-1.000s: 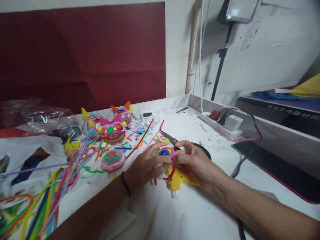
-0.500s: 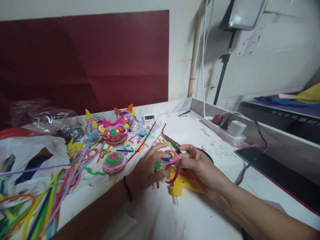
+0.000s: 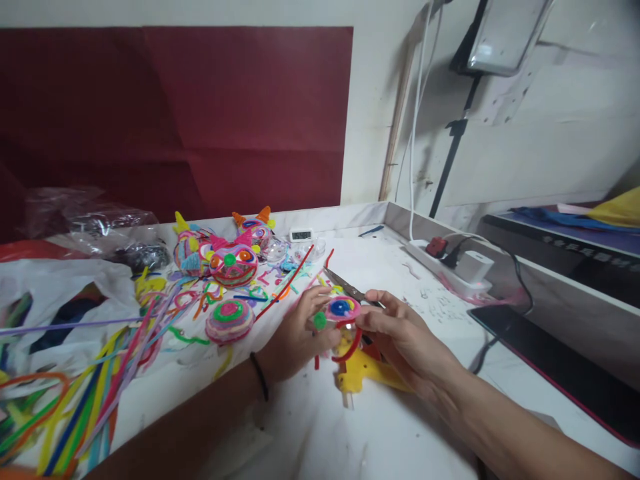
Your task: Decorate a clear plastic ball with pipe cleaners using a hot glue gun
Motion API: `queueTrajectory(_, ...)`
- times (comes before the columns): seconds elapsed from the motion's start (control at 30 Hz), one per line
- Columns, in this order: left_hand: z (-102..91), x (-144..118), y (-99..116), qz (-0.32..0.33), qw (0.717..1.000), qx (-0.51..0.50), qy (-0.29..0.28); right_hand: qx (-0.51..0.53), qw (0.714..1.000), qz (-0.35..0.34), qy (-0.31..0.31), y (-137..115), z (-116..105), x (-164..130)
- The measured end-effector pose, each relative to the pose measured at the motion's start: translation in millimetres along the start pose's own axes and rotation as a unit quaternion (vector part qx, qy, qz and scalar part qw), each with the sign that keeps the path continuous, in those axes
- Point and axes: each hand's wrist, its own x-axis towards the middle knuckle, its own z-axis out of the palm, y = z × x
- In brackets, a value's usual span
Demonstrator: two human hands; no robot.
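Pinching pipe-cleaner disc [image 3: 343, 308] between left hand [image 3: 300, 333] and right hand [image 3: 400, 333], both gripping, above yellow glue gun [image 3: 361, 373]; scissors [image 3: 347, 288] just behind.

A small round pipe-cleaner disc [image 3: 343, 308] is held above the table, tilted toward the camera. It is coiled in rings: blue at the centre, then yellow, then pink outside. A loose red pipe cleaner [image 3: 351, 345] curves down from its lower edge, hanging free.
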Motion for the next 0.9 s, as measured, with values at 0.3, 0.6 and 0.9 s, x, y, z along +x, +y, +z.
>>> queueTrajectory(0.3,5.4,2.1,3.0,-0.019,0.999,-0.045,0.012,-0.006,1.000,0.005,0.030,-0.4,-0.8,1.3)
queueTrajectory(0.6,5.8,3.2,4.8,0.016,0.998,-0.062,0.012,0.017,0.999,-0.014,0.024,-1.5,1.0,-0.4)
queueTrajectory(0.9,2.4,1.8,9.8,0.014,0.999,-0.041,0.007,0.041,0.998,-0.032,0.020,-2.5,-2.3,2.9)
